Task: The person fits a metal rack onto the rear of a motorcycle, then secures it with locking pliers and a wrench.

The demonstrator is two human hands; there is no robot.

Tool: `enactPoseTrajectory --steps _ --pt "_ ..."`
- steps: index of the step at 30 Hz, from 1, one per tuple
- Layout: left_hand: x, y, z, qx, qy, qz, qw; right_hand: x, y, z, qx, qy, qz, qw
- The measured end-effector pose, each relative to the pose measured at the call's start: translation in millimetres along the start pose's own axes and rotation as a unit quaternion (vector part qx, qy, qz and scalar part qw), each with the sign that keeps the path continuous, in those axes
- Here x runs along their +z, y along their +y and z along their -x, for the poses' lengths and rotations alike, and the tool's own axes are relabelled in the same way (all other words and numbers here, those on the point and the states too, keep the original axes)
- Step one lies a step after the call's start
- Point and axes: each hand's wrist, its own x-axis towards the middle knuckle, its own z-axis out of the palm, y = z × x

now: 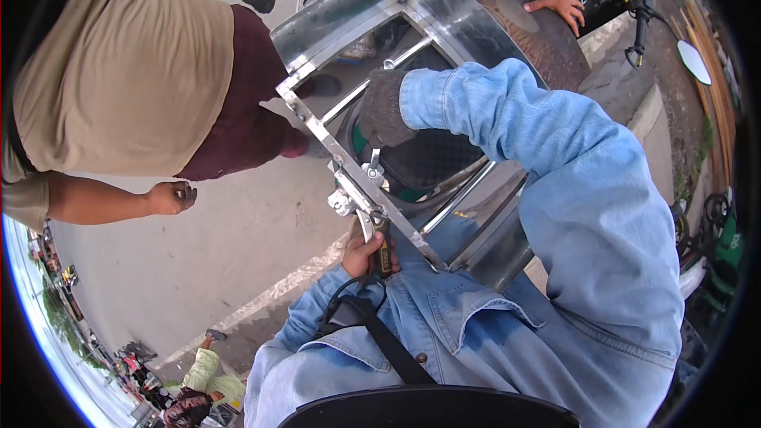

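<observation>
My right hand [387, 109], in a dark knitted glove, reaches over a metal frame [408, 230] and closes on a small silver wrench [375, 157]. The wrench's lower end meets a bolt fitting on the frame's near-left bar. Below that fitting, my bare left hand [362, 257] wraps round a black-and-yellow-handled tool [382, 252], close beside the frame. A silver metal piece [365, 224] rises just above the left fingers. Two round rods cross inside the frame, and shiny sheet metal [317, 34] borders its far side.
A person in a tan shirt [127, 71] stands at the left. Another person's hand [561, 8] rests near a rusty curved metal sheet [515, 20]. A handlebar with a mirror [694, 62] is at the upper right. People and vehicles appear at the lower left.
</observation>
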Motion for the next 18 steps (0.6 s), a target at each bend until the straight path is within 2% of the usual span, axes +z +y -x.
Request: enactPoseTrajectory --steps 3,7,13,15,18 --pt "-0.7 -3.2 -1.4 0.002 0.011 0.006 1.0 13.5 2.5 -3.8 -0.007 -0.042 0.001 0.999" --pt "-1.0 -5.2 -0.7 0.007 0.003 0.005 1.0 14.4 2.3 -4.0 0.01 -0.05 -0.035 0.998" --pt "7.7 -0.4 0.5 0.02 0.021 0.006 1.0 21.8 6.5 -7.0 -0.029 -0.083 0.028 0.996" --pt "7.2 0.4 1.2 0.013 0.019 -0.005 1.0 19.9 9.2 -15.1 -0.07 -0.106 0.038 0.991" --pt "4.5 -1.1 -0.1 0.007 0.022 -0.005 1.0 5.4 6.6 -13.6 -0.031 -0.108 -0.006 0.994"
